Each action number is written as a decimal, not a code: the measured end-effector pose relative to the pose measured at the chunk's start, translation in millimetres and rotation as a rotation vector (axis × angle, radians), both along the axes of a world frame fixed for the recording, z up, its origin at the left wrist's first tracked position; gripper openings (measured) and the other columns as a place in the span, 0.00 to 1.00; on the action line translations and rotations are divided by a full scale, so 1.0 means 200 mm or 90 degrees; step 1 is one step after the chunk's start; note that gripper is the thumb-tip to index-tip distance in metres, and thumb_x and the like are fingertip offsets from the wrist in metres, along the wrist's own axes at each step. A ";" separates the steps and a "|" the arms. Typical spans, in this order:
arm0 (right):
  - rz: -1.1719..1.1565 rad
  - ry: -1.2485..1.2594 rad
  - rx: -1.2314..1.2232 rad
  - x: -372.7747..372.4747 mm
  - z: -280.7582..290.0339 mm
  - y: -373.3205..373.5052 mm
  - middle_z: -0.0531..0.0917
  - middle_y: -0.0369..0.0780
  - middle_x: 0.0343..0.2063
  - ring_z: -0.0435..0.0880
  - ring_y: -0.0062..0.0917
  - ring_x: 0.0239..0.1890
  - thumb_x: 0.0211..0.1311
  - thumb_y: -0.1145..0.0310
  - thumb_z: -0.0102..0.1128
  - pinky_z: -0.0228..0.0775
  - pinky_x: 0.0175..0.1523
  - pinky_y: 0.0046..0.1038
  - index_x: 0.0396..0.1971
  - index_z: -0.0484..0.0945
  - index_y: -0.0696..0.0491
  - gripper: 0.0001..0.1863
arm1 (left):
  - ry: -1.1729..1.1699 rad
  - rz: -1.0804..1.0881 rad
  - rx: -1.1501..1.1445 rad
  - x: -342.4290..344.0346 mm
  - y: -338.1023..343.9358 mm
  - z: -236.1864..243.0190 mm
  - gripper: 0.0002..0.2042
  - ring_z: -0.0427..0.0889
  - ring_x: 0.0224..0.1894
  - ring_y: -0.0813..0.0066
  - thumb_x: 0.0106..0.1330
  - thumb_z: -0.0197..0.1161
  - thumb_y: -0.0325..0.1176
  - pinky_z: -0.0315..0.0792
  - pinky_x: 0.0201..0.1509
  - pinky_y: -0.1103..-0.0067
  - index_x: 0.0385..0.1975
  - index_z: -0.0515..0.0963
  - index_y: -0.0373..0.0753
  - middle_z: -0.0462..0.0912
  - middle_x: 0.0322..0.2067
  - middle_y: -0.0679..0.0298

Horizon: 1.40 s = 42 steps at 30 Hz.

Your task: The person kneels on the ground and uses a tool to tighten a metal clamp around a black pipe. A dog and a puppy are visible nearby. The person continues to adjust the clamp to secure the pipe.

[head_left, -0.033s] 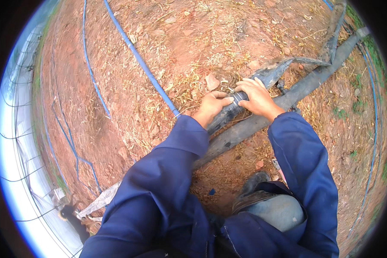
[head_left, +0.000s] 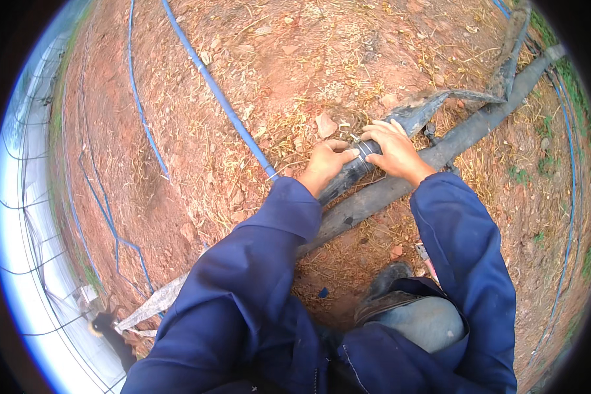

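Blue hose (head_left: 218, 90) — pale stone (head_left: 325, 125)

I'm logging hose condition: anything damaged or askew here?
Beyond the right hand, the black hose lies flattened, then kinks sharply at upper right, while the grey hose alongside runs fairly straight. I can't tell whether it's torn.
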State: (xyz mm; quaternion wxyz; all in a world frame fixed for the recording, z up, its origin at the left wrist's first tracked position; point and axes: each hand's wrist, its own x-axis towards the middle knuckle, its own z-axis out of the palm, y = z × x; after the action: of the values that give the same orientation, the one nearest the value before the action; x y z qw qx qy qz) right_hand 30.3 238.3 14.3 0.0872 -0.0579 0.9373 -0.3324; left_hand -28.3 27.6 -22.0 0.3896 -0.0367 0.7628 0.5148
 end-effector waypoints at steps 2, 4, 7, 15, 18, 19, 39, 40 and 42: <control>-0.010 0.015 -0.007 0.00 0.01 -0.01 0.82 0.39 0.59 0.69 0.39 0.73 0.54 0.67 0.75 0.49 0.81 0.53 0.52 0.82 0.48 0.23 | 0.134 -0.057 -0.030 0.04 0.00 0.02 0.25 0.88 0.51 0.63 0.67 0.74 0.40 0.78 0.58 0.71 0.58 0.82 0.28 0.89 0.48 0.50; -0.026 0.030 0.007 0.01 0.01 -0.02 0.82 0.40 0.58 0.73 0.40 0.70 0.53 0.68 0.76 0.54 0.78 0.50 0.52 0.82 0.49 0.24 | 0.183 -0.118 -0.126 0.08 0.00 0.06 0.33 0.85 0.60 0.55 0.67 0.72 0.50 0.75 0.65 0.66 0.63 0.77 0.29 0.85 0.55 0.46; -0.081 0.171 -0.019 0.06 0.01 -0.04 0.83 0.42 0.57 0.76 0.42 0.65 0.54 0.69 0.75 0.61 0.74 0.47 0.51 0.82 0.51 0.22 | 0.399 -0.269 -0.215 0.17 -0.01 0.15 0.48 0.83 0.60 0.47 0.55 0.79 0.55 0.77 0.64 0.62 0.72 0.67 0.35 0.79 0.62 0.44; -0.350 0.062 -0.174 0.43 -0.01 -0.11 0.88 0.45 0.35 0.89 0.41 0.36 0.66 0.68 0.68 0.80 0.43 0.38 0.44 0.82 0.56 0.10 | 0.289 -0.357 -0.192 -0.02 -0.05 0.25 0.42 0.89 0.48 0.55 0.50 0.83 0.52 0.80 0.55 0.66 0.62 0.75 0.34 0.89 0.46 0.49; -0.364 -0.025 -0.245 0.48 -0.03 -0.23 0.89 0.47 0.37 0.90 0.38 0.38 0.66 0.67 0.69 0.80 0.45 0.38 0.46 0.81 0.57 0.14 | 0.126 -0.360 -0.051 -0.11 -0.11 0.27 0.41 0.88 0.49 0.65 0.55 0.82 0.50 0.80 0.55 0.70 0.64 0.74 0.31 0.89 0.47 0.53; -0.374 -0.019 -0.271 0.48 -0.04 -0.27 0.89 0.47 0.36 0.90 0.38 0.37 0.66 0.67 0.69 0.80 0.45 0.38 0.48 0.80 0.58 0.15 | 0.077 -0.345 -0.024 -0.13 -0.13 0.28 0.40 0.88 0.49 0.67 0.56 0.82 0.49 0.80 0.56 0.71 0.64 0.75 0.31 0.89 0.48 0.54; -0.513 -0.396 -0.629 0.42 -0.02 -0.19 0.79 0.44 0.63 0.76 0.31 0.65 0.65 0.43 0.71 0.67 0.65 0.44 0.71 0.66 0.58 0.46 | -0.162 -0.187 0.016 0.12 -0.28 0.19 0.28 0.88 0.51 0.67 0.77 0.63 0.53 0.80 0.57 0.72 0.63 0.79 0.32 0.88 0.52 0.56; -0.524 -0.404 -0.569 0.40 -0.03 -0.20 0.81 0.44 0.62 0.78 0.31 0.63 0.65 0.42 0.71 0.69 0.63 0.43 0.70 0.68 0.59 0.45 | -0.077 -0.218 0.020 0.13 -0.29 0.19 0.30 0.87 0.53 0.65 0.74 0.66 0.53 0.79 0.58 0.71 0.64 0.77 0.32 0.87 0.53 0.54; -0.510 -0.418 -0.486 0.35 -0.04 -0.22 0.83 0.46 0.58 0.82 0.34 0.58 0.65 0.40 0.71 0.73 0.59 0.40 0.66 0.73 0.59 0.43 | 0.078 -0.274 0.017 0.19 -0.29 0.20 0.36 0.85 0.56 0.62 0.68 0.71 0.53 0.77 0.61 0.69 0.66 0.73 0.31 0.85 0.55 0.51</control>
State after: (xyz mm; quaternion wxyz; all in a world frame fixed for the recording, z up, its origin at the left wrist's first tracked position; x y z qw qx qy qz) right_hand 100.5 195.0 7.1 0.2117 0.3746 0.6265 -0.6499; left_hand 9.6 -29.7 17.8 0.4441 0.1636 0.7683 0.4309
